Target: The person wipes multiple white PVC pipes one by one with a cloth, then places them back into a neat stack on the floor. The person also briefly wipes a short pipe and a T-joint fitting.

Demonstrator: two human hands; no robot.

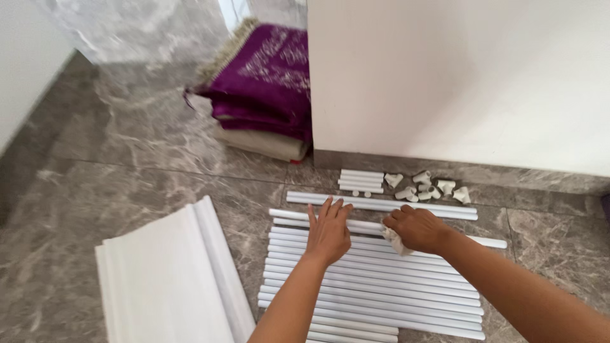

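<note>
Item one, long white tubes (375,279): a row of them lying side by side on the grey marble floor (127,165), running left to right, directly under both my arms. Item two, my left hand (328,232): laid flat on the upper tubes of that row, palm down, fingers stretched out and slightly spread, gripping nothing. Item three, my right hand (418,228): just right of the left hand on the same row, fingers curled tight around a crumpled pale cloth (395,242), which is pressed onto a tube. Item four, one separate long tube (381,204): lying apart just beyond the row, on its far side. Item five, short white tubes (361,181): a small stack further beyond the row, close to the foot of the white wall (457,82), with two little round caps (361,194) at their near edge. Item six, white corner connectors (427,186): a loose cluster right of the short tubes, also beyond the row by the wall's base. Item seven, white flat panels (168,279): a stack to the left of the row, set at a slant. Item eight, folded purple cloth with pale embroidery (267,79): piled on a beige folded piece (264,143), well beyond the row, against the wall's left corner
</note>
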